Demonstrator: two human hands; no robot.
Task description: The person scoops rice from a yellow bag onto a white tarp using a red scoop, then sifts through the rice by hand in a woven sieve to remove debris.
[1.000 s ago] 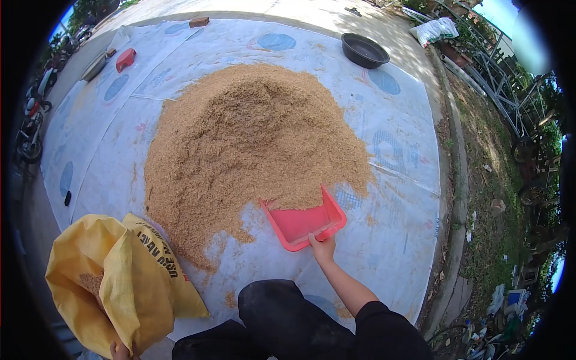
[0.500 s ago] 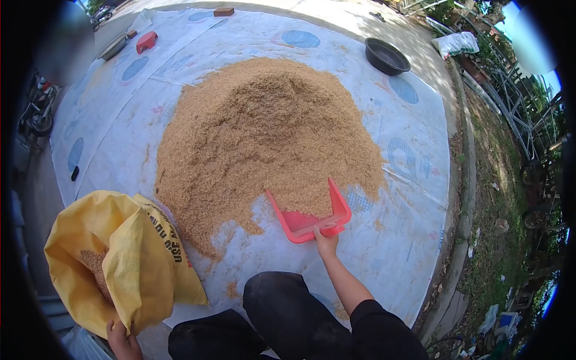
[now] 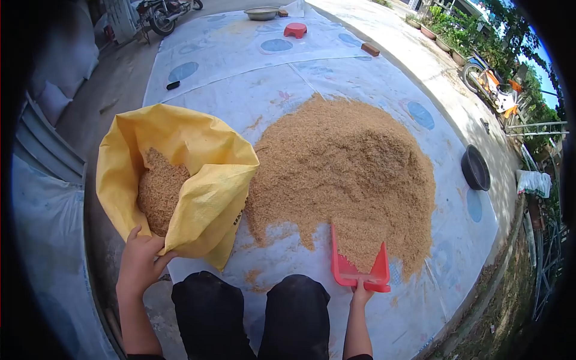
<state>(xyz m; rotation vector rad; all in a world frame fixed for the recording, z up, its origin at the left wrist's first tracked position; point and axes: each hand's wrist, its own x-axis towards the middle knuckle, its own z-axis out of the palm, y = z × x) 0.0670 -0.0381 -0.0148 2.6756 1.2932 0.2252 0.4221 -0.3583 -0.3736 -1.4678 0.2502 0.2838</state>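
Observation:
My right hand (image 3: 361, 293) is closed round the handle of a red dustpan (image 3: 359, 280), which is loaded with golden-brown grain or husks. Its open end meets the near edge of a large heap (image 3: 342, 162) of the same material, spread on a pale printed sheet. At the left stands a yellow woven sack (image 3: 210, 198), its mouth open and facing up, with more of this material (image 3: 161, 192) inside. My left hand (image 3: 143, 255) grips the near edge of the sack's mouth, thumb and fingers pinching the fabric.
The pale sheet (image 3: 225, 99) covers the ground. On it are a red stool (image 3: 295, 30), a dark basin (image 3: 475, 168), a brick (image 3: 370, 49), a metal basin (image 3: 261, 13) and a small black object (image 3: 173, 85). Motorbikes (image 3: 165, 13) stand beyond. My knees are in front.
The view has swung left, bringing the sack and my left hand further into sight. My right hand still holds the dustpan at the heap's near edge, and more material now covers its pan.

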